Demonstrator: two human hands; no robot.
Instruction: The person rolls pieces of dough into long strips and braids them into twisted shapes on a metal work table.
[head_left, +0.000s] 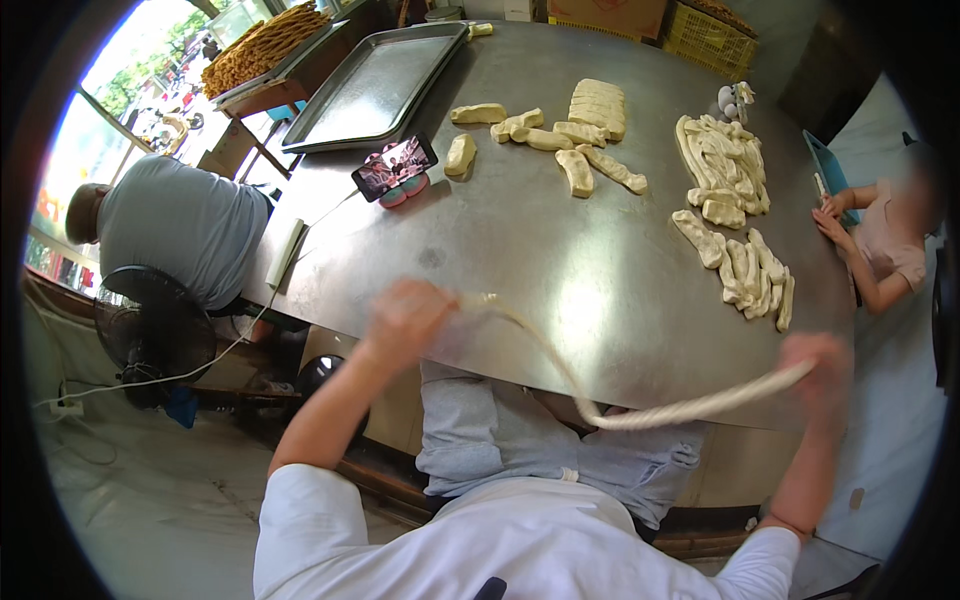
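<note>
A long twisted rope of dough (679, 412) hangs in a curve between my two hands, over the near edge of the steel table (480, 232). My left hand (412, 315), blurred, is closed on one end; my right hand (817, 371), also blurred, grips the other end further right. Beyond them lie loose dough pieces (575, 172) and a scored dough slab (598, 109). A heap of dough strips (721, 165) rests at the right, with several short strips (754, 277) nearer to my right hand.
A metal tray (375, 86) lies at the back left. Near it a phone (395, 166) leans on a stand. A white power strip (284, 253) and its cord lie at the left edge. One person (176, 225) sits left; another (885, 240) is at the right edge beside a blue container (829, 172).
</note>
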